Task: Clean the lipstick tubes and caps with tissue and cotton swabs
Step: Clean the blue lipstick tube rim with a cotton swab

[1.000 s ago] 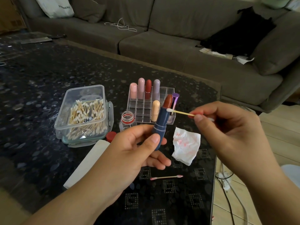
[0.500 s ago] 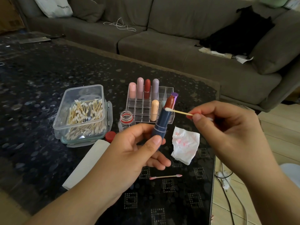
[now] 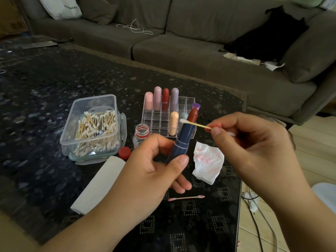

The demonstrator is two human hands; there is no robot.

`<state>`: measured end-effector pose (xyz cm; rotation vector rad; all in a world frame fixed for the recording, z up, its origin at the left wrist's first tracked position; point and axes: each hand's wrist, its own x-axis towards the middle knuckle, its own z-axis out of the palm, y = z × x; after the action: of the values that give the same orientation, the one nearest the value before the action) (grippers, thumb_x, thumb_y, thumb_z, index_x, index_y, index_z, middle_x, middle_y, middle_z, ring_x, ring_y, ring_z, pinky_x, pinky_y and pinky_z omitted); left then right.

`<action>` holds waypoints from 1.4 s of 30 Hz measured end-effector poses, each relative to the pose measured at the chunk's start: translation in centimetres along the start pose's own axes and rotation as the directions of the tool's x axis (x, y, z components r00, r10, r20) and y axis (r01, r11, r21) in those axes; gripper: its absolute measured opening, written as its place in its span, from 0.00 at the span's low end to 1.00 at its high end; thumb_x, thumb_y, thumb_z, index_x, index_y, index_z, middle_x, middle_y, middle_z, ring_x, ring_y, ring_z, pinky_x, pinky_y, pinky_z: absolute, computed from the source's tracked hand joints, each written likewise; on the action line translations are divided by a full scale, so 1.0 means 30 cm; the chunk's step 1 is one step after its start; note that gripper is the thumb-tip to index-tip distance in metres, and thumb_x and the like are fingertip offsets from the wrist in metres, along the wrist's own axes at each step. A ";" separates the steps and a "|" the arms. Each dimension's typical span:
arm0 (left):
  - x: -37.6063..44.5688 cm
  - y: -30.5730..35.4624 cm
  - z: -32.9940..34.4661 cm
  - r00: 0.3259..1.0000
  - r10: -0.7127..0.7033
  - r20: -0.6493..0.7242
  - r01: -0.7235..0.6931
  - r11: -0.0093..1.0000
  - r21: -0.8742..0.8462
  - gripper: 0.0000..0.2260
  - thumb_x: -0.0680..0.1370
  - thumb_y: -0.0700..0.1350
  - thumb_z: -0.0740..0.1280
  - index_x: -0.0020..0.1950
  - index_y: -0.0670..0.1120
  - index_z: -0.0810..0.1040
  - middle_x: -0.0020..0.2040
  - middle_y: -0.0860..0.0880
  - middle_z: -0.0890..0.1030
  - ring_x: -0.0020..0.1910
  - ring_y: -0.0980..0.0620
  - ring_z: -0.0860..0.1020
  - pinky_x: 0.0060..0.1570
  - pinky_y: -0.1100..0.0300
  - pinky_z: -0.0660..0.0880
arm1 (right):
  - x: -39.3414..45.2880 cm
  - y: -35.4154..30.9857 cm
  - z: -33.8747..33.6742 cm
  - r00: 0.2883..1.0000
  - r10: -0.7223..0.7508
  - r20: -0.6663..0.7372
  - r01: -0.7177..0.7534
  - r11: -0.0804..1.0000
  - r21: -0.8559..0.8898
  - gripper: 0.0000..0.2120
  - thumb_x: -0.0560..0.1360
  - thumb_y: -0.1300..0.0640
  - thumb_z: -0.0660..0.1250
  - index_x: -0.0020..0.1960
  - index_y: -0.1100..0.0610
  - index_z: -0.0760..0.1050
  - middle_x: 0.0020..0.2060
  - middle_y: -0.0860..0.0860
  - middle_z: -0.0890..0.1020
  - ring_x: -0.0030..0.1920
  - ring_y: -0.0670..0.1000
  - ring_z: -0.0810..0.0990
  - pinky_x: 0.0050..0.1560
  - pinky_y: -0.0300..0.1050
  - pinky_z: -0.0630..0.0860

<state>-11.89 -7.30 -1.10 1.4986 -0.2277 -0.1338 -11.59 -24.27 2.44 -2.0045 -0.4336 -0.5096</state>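
Left hand [image 3: 145, 171] grips the navy plastic lipstick tube [image 3: 181, 140] by its barrel above the worktop [image 3: 45, 99]; right hand [image 3: 254, 148] pinches a wooden cotton swab [image 3: 195, 124] at its rim. Bullet looks soft, smearable: hold barrel only.

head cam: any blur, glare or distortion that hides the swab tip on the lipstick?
Head view: sharp at the centre, cotton swab tip and lipstick crisp, left hand and right hand unblurred; wide-angle bend curves the sofa and table edge; soft daylight, dim upper left, mild sheen on the glass table, no glare over the work.
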 end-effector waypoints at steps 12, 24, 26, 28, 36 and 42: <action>-0.004 0.015 -0.002 0.999 -0.036 -0.010 0.035 0.997 -0.063 0.15 0.67 0.48 0.68 0.49 0.43 0.75 0.43 0.49 0.80 0.29 0.47 0.81 0.30 0.59 0.78 | -0.003 0.007 -0.003 1.000 0.009 0.017 -0.009 1.000 0.001 0.05 0.72 0.58 0.66 0.40 0.52 0.80 0.25 0.47 0.72 0.26 0.42 0.69 0.30 0.29 0.66; -0.008 0.027 0.002 0.998 -0.067 -0.015 0.065 0.992 -0.112 0.16 0.66 0.49 0.67 0.50 0.43 0.77 0.40 0.53 0.82 0.28 0.47 0.81 0.28 0.62 0.76 | -0.003 0.011 -0.004 0.998 0.011 0.068 -0.010 1.000 -0.016 0.05 0.71 0.58 0.67 0.39 0.52 0.80 0.26 0.50 0.74 0.26 0.43 0.69 0.29 0.29 0.65; -0.010 0.028 0.002 0.998 -0.069 -0.011 0.067 0.990 -0.123 0.16 0.66 0.49 0.67 0.50 0.43 0.77 0.39 0.53 0.82 0.28 0.47 0.81 0.28 0.62 0.76 | -0.005 0.010 -0.003 0.997 0.020 0.081 -0.019 1.000 -0.011 0.05 0.71 0.59 0.67 0.38 0.52 0.80 0.26 0.50 0.74 0.26 0.43 0.69 0.29 0.29 0.66; -0.012 0.027 0.001 0.997 -0.071 -0.008 0.070 0.989 -0.133 0.16 0.66 0.50 0.67 0.50 0.43 0.77 0.39 0.53 0.82 0.28 0.47 0.80 0.28 0.63 0.76 | -0.004 0.011 -0.004 0.999 0.020 0.048 -0.021 0.999 0.024 0.05 0.72 0.58 0.66 0.39 0.52 0.79 0.26 0.50 0.73 0.26 0.43 0.69 0.29 0.29 0.66; -0.013 0.031 0.006 0.997 -0.071 0.004 0.070 0.981 -0.181 0.18 0.65 0.50 0.67 0.50 0.42 0.78 0.38 0.51 0.82 0.28 0.46 0.80 0.27 0.63 0.75 | -0.001 0.012 -0.012 0.998 0.028 0.064 -0.031 0.998 0.048 0.05 0.71 0.59 0.66 0.38 0.53 0.79 0.24 0.49 0.71 0.25 0.43 0.67 0.27 0.30 0.64; -0.014 0.029 0.001 0.994 -0.099 0.047 0.108 0.959 -0.262 0.13 0.73 0.49 0.67 0.50 0.41 0.80 0.38 0.48 0.82 0.27 0.46 0.79 0.26 0.63 0.74 | 0.000 0.012 -0.016 0.996 0.027 0.085 -0.031 0.998 0.050 0.05 0.71 0.60 0.66 0.38 0.54 0.79 0.24 0.47 0.72 0.25 0.43 0.67 0.28 0.30 0.64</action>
<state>-12.36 -7.18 -0.25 1.2428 -0.1511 -0.2632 -11.49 -24.85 2.38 -1.9855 -0.4642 -0.3932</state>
